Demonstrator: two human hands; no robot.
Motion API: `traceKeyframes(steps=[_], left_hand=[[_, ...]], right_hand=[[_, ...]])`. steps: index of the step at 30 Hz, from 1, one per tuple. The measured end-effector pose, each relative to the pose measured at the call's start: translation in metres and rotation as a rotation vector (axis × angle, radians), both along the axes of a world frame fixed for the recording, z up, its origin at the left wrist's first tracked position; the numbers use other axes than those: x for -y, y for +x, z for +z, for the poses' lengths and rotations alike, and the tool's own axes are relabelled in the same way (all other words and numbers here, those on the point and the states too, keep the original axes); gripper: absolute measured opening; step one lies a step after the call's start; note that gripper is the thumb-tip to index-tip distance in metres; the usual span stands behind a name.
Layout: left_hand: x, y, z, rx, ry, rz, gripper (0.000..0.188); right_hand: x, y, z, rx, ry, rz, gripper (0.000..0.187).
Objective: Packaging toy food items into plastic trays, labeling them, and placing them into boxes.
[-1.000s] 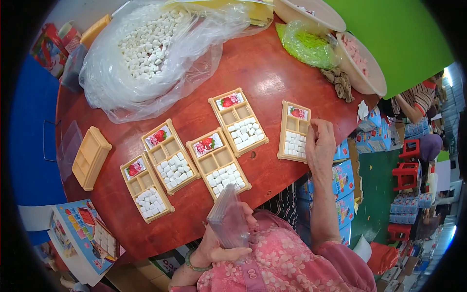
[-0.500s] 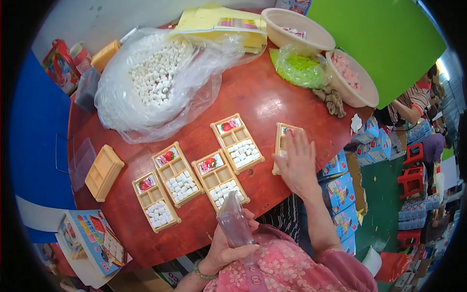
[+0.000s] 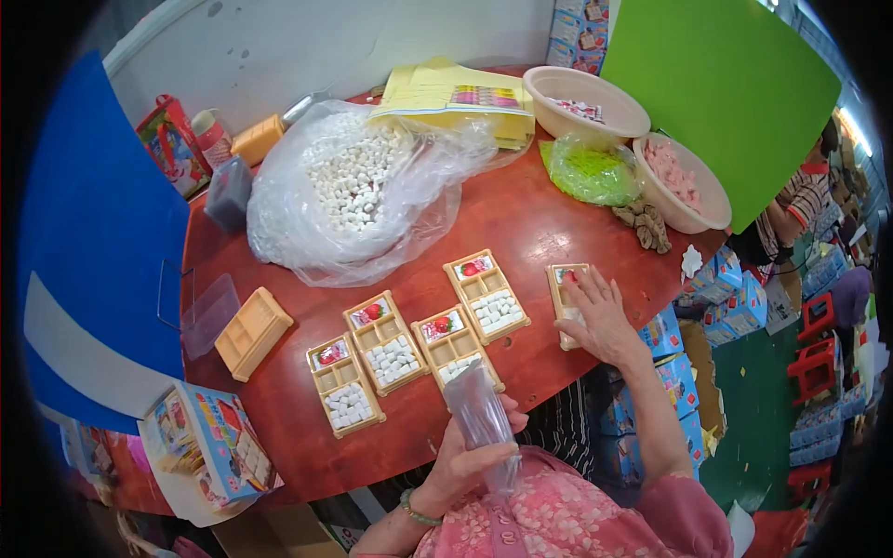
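My left hand (image 3: 460,465) is closed around a stack of clear plastic covers (image 3: 476,409) held upright near my body. My right hand (image 3: 606,321) lies with fingers spread over a beige compartment tray (image 3: 561,284) at the right, hiding much of it. Left of it stand several similar trays, such as one tray (image 3: 321,377) at the left end. Each has a strawberry-printed packet (image 3: 370,311) in the top compartment and small white cubes (image 3: 496,312) in the large one. The covers partly hide the cubes in the tray behind them.
A big clear bag of white pieces (image 3: 349,177) spreads across the back. At the back right are two bowls (image 3: 544,84) (image 3: 712,212) and a green bag (image 3: 586,172). Beige trays (image 3: 251,339) lie stacked at left, near a printed box (image 3: 223,446).
The whole scene has shifted to the right and slightly down in view. My right hand stays over the same tray, and my left keeps hold of the covers.
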State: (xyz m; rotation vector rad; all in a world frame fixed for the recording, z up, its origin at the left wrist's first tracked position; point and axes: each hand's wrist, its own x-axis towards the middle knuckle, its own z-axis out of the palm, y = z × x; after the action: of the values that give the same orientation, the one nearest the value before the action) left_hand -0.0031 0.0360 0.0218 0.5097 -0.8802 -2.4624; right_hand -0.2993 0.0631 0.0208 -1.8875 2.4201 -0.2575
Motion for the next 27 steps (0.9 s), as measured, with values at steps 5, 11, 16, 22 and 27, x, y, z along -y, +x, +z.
traceKeyframes(steps=[5, 11, 16, 22, 27], left_hand=[[0.002, -0.004, 0.008, 0.039, -0.036, 0.069, 0.059], [0.005, -0.008, 0.012, 0.012, -0.068, 0.262, 0.058], [0.006, -0.003, 0.006, 0.046, -0.136, 0.318, 0.062], [0.008, 0.004, 0.002, 0.158, -0.200, 0.404, 0.063], [0.011, 0.010, -0.004, 0.192, -0.226, 0.308, 0.073]], right_hand=[[-0.023, 0.049, 0.042, 0.279, -0.223, 0.175, 0.058], [-0.030, 0.116, 0.063, 0.996, -0.049, 0.574, 0.024], [-0.031, 0.126, 0.049, 1.308, 0.052, 0.428, 0.011], [-0.027, 0.125, 0.044, 1.461, 0.233, 0.296, 0.013], [-0.021, 0.133, 0.056, 1.406, 0.124, 0.348, 0.010]])
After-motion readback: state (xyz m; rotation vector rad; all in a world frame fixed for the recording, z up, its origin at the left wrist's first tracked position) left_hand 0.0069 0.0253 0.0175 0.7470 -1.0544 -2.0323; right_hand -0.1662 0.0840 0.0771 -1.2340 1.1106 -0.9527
